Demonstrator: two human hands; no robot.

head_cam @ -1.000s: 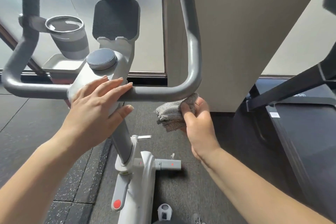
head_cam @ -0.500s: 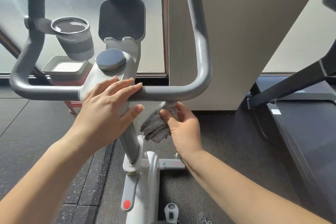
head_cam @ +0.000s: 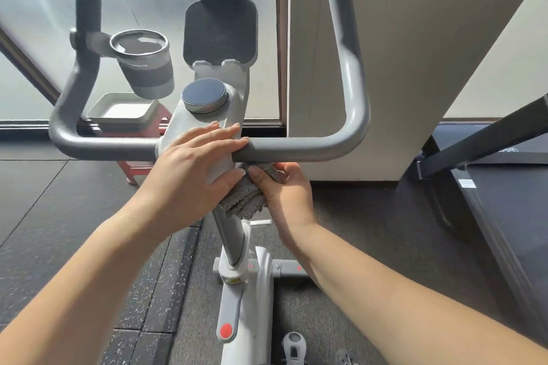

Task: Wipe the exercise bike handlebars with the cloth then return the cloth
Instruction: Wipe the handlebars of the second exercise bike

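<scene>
The grey U-shaped handlebars [head_cam: 299, 149] of a white exercise bike fill the upper view, both ends rising upward. My left hand [head_cam: 195, 169] lies flat over the white centre clamp and the bar, fingers spread, thumb under the clamp. My right hand [head_cam: 284, 190] is shut on a bunched grey cloth [head_cam: 243, 198] and presses it against the underside of the right bar, right beside the centre stem. Part of the cloth hangs below my thumb, the rest is hidden by both hands.
A grey cup holder [head_cam: 142, 65], a round dial [head_cam: 204, 95] and a tablet rest [head_cam: 219, 32] sit on the bike's front. A white tray [head_cam: 121, 112] on a red stool stands behind. A treadmill [head_cam: 504, 192] is at the right, a pillar ahead.
My right hand has slid the cloth leftward under the right bar, from the outer bend to the centre stem. My left hand stayed on the clamp.
</scene>
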